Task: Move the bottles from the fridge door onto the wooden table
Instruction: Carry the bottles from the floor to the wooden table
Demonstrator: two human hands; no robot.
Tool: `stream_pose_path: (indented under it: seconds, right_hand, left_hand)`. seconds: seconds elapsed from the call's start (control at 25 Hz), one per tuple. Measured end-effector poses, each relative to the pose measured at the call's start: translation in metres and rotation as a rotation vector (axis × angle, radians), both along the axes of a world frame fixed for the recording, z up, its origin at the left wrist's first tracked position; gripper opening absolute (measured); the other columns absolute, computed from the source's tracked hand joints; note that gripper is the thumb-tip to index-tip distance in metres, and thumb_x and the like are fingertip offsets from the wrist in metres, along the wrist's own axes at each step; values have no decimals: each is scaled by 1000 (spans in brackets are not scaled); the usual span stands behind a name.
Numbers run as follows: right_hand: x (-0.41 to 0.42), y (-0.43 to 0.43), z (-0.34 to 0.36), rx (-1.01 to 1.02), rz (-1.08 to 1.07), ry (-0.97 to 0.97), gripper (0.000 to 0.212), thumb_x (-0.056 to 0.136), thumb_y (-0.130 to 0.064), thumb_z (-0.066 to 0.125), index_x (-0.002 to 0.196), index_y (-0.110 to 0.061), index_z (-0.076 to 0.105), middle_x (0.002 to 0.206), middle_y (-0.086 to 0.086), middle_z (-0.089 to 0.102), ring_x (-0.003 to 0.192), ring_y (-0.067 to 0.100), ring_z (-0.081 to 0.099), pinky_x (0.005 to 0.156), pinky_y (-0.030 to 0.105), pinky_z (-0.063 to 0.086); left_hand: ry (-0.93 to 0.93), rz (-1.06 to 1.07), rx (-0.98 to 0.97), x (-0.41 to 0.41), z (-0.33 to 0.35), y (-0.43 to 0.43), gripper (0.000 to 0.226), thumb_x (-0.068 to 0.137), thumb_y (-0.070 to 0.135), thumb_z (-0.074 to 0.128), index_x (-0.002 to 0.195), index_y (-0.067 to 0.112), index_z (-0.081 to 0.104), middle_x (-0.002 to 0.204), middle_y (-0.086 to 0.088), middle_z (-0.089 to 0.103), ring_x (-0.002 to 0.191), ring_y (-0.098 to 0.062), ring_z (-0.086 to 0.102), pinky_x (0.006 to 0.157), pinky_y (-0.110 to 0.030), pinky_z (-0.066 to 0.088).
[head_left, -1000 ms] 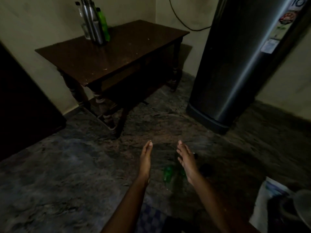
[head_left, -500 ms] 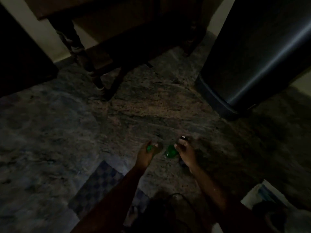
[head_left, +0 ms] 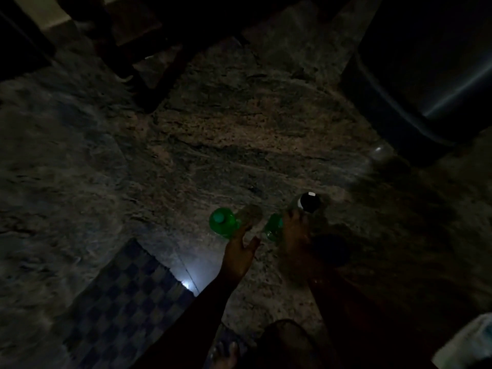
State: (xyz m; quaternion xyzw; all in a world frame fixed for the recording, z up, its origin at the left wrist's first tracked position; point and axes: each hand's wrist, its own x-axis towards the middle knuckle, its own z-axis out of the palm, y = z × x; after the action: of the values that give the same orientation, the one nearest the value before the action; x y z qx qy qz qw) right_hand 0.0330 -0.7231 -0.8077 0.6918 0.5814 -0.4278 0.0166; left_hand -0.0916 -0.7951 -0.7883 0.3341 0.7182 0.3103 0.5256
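Note:
The room is very dim. Several bottles stand on the stone floor, seen from above. My left hand (head_left: 239,253) reaches down with its fingers closed on a green bottle (head_left: 222,222); a clear bottle (head_left: 251,214) stands right beside it. My right hand (head_left: 292,233) lies over a second green bottle (head_left: 273,227), gripping its top, and its fingertips touch a bottle with a black cap (head_left: 308,202). The wooden table shows only its dark legs (head_left: 149,83) at the top left. The dark fridge (head_left: 426,75) fills the top right.
A blue checkered mat (head_left: 127,302) lies on the floor at the lower left. My bare foot (head_left: 223,354) shows at the bottom edge. A white bag (head_left: 468,342) sits at the bottom right. A small clear object (head_left: 380,153) lies near the fridge's base.
My view has tipped down from the table to the floor. Both hands have dropped onto the bottles and closed on them; a second ago they were spread flat above them.

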Motion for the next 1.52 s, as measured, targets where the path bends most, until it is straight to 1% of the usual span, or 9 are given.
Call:
stream_pose_path:
  seconds: [0.28,0.48,0.64,0.76,0.84,1.0,1.2,1.4,1.52]
  right_hand:
    - [-34,-15,-6,69,251,-55,25,89,-31,46,110,-19,53,124,16,50,109,37,52,94,44,45]
    - [-57,-2,-27,149,332,15,30,90,-13,50,118,-3,52,111,11,51,83,17,50,59,-2,36]
    - [-59,-5,-48,119,180,34,2,85,-17,54,85,-16,53,85,9,56,85,32,56,61,22,47]
    - [-58,-17,-12,148,201,96,20,83,-11,54,101,-6,58,113,24,55,104,38,54,83,32,47]
    - [-54,-26,25,176,302,141,25,83,-7,54,106,2,60,118,26,53,110,39,52,91,37,42]
    - [-47,-39,112,89,341,161,26,81,-4,61,107,-3,62,117,16,54,110,31,51,74,16,29]
    - [-52,-59,241,171,308,281,29,68,-3,74,96,-8,71,99,7,55,98,27,57,69,9,33]
    - [-61,-68,367,283,222,392,32,68,-4,76,99,-10,71,100,6,57,96,25,61,80,21,44]
    - [-71,-59,432,327,178,515,35,66,-6,78,100,-11,71,101,2,58,96,23,64,87,33,53]
  left_hand:
    - [-13,403,-37,-30,-23,-36,48,86,7,59,132,6,43,134,-15,50,124,-29,47,98,-33,42]
    - [138,355,78,-63,-34,-4,70,76,8,72,136,1,37,138,-14,39,124,-23,40,98,-19,33]
    - [102,158,158,-62,-59,22,53,73,5,66,121,-11,50,128,-22,45,115,-7,47,102,-17,33]
    - [-19,205,174,-63,-48,5,58,73,-16,61,125,1,42,127,-15,43,117,-11,47,95,-15,42]
    - [-63,217,151,-64,-18,-19,62,76,-17,57,126,11,34,130,-11,41,120,-20,43,92,-10,43]
    - [15,122,124,-64,59,-54,50,82,-13,55,129,-7,41,134,-24,46,110,14,49,87,2,35]
    - [115,42,177,-79,202,-79,51,78,11,64,126,2,50,126,-4,52,121,-21,50,103,-29,42]
    - [255,55,311,-90,343,-92,41,79,8,68,118,9,55,112,3,57,102,24,47,87,2,38]
    - [328,81,382,-98,402,-91,40,78,15,71,115,18,57,110,9,60,97,26,49,86,0,39]
